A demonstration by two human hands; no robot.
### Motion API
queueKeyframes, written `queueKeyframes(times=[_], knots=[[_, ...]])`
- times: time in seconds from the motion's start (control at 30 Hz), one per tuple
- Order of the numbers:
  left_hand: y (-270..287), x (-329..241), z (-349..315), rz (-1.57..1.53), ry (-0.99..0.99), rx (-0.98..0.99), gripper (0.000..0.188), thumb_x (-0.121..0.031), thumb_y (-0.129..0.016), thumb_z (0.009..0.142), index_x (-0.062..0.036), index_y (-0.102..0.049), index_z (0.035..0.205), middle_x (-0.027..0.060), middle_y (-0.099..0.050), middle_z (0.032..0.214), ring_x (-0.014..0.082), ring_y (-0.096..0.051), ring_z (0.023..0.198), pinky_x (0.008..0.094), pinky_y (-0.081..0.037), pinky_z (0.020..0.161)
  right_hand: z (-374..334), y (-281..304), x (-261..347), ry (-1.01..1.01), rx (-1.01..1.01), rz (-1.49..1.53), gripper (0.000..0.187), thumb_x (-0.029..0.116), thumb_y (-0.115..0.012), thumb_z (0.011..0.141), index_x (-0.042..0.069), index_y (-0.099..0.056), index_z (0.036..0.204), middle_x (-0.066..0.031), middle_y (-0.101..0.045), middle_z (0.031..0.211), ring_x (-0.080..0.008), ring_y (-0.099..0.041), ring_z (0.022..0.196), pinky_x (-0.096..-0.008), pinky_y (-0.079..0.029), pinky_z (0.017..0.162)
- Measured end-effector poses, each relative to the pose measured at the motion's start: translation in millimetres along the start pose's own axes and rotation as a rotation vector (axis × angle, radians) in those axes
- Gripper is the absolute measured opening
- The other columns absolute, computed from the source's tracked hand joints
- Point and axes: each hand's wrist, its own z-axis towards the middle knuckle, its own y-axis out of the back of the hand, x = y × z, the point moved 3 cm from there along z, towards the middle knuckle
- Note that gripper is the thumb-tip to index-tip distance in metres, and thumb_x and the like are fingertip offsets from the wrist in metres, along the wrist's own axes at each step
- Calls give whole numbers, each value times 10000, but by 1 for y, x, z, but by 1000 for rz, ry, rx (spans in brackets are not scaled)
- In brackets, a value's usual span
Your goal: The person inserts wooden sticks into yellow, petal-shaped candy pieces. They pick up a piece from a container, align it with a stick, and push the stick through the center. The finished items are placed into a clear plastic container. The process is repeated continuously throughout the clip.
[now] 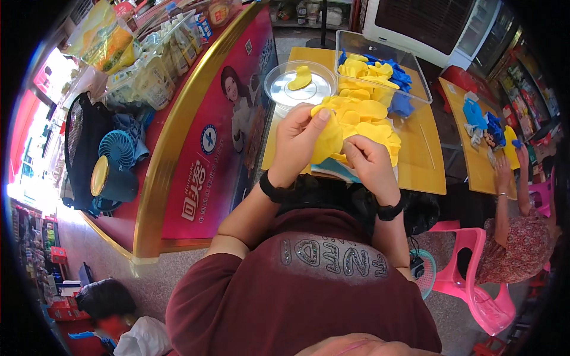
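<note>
A soft, flat yellow piece (328, 142), cloth-like with rounded edges, is held up in front of me. My left hand (298, 137) is closed on its upper left part, thumb pressed against the fingers. My right hand (369, 161) is closed at its lower right edge, fingertips pinched together. Just beyond my hands lies a heap of similar yellow pieces (362, 113). A curved yellow piece (301, 78) rests in a round clear tub (272, 88) at the far left. At the far right, a clear rectangular box (423, 90) holds more yellow pieces and blue pieces (396, 72).
These things stand on a yellow wooden table (424, 169). A pink counter (202, 148) with gold edging rises on the left, bearing a small blue fan (117, 148) and bags. To the right, another person's hands (504, 175) work at a second table, near a pink chair (475, 285).
</note>
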Motion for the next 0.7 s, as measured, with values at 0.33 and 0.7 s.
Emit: queueKeyframes(times=[0.33, 0.7], knots=[[-13, -3, 3, -182, -71, -198, 188, -142, -605, 942, -5, -661, 1059, 75, -598, 1132, 117, -547, 1031, 252, -436, 880, 2, 7, 0, 20, -149, -27, 153, 117, -595, 915, -23, -655, 928, -105, -638, 717, -160, -590, 641, -277, -454, 597], [-9, 10, -1, -42, 201, 35, 192, -184, -574, 976, -6, -641, 1002, -4, -633, 858, 43, -571, 743, 191, -455, 657, 1, 2, -6, 97, -219, -13, 110, 63, -593, 899, -24, -640, 950, -122, -638, 752, -178, -596, 646, -282, -457, 602]])
